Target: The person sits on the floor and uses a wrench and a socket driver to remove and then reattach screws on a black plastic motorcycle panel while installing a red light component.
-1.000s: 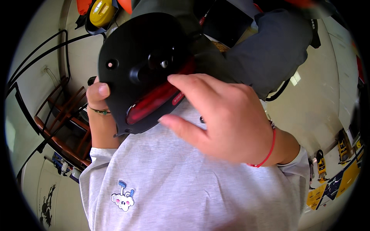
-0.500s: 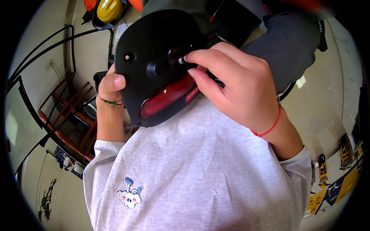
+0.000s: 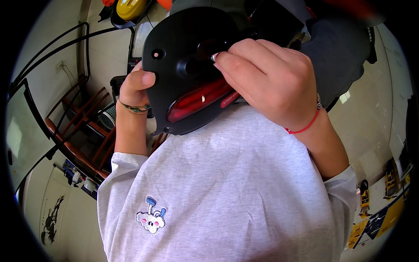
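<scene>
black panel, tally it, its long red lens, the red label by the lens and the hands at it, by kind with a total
Panel: 1
Red lens: 1
Red label: 1
Hands: 2 (left hand, right hand)
Total: 5

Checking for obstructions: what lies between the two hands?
In the head view, the black panel spans between the left hand and right hand.

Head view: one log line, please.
left hand: holding curved black panel; right hand: at small silvery stud; long red lens: on panel
</scene>
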